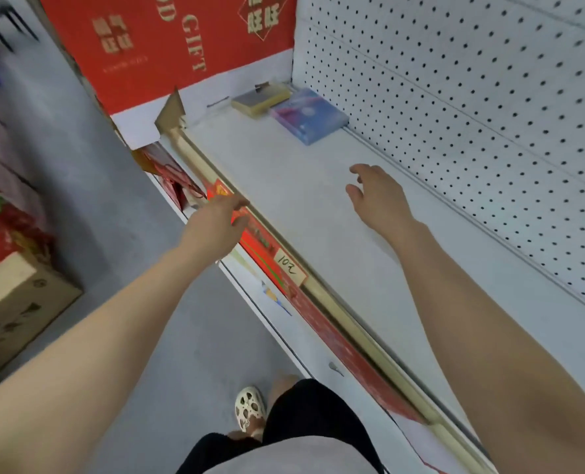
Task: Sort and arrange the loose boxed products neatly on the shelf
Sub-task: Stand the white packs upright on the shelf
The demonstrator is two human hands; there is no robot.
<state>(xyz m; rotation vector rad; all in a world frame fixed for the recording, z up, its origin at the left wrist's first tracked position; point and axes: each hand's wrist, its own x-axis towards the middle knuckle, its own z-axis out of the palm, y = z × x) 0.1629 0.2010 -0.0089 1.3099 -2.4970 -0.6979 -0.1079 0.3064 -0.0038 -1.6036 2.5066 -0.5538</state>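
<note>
Fingers of the right hand (374,196) hung loosely spread above the white shelf (335,234), holding nothing; the left hand (221,217) reached, relaxed and empty, past its front edge. A blue box (309,115) and yellow box (260,97) lay touching in the far back corner, likely the next reach.

**Both hands out over shelf, two boxes at far end**

Looking down on white shelf (284,186) w/ pegboard back (472,107). Right hand (376,196) held over shelf surface, fingers (356,170) relaxed, slightly curled, holding nothing. Left hand (215,220) at front rail (318,295), over red price strip (267,248) near handwritten tag (288,268); fingers mostly hidden. At far end, blue-purple box (309,116) lying flat against pegboard, yellowish box (260,99) just beside it. Big red gift box (168,46) beyond. Cardboard carton (14,313) on floor at left. Sandalled foot (250,408) below.
</note>
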